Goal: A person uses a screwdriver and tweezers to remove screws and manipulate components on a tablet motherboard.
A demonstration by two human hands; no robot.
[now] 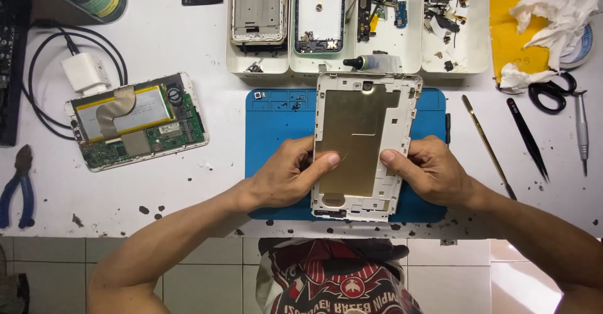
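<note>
Both hands hold a white tablet frame [361, 100] with a brass-coloured metal plate inside, upright over a blue work mat [276, 125]. My left hand [286, 176] grips its left edge, thumb pressed on the plate. My right hand [433, 169] grips the right edge, thumb also on the plate. An opened tablet [137, 120] with its battery and green circuit board exposed lies on the white table to the left.
White trays [358, 63] at the back hold phone frames and small parts. A glue bottle [370, 63] lies behind the frame. A metal spudger [487, 144], tweezers [527, 139], scissors [553, 91] and a screwdriver [582, 129] lie right. Blue pliers [17, 188], a charger [85, 72] with cable lie left.
</note>
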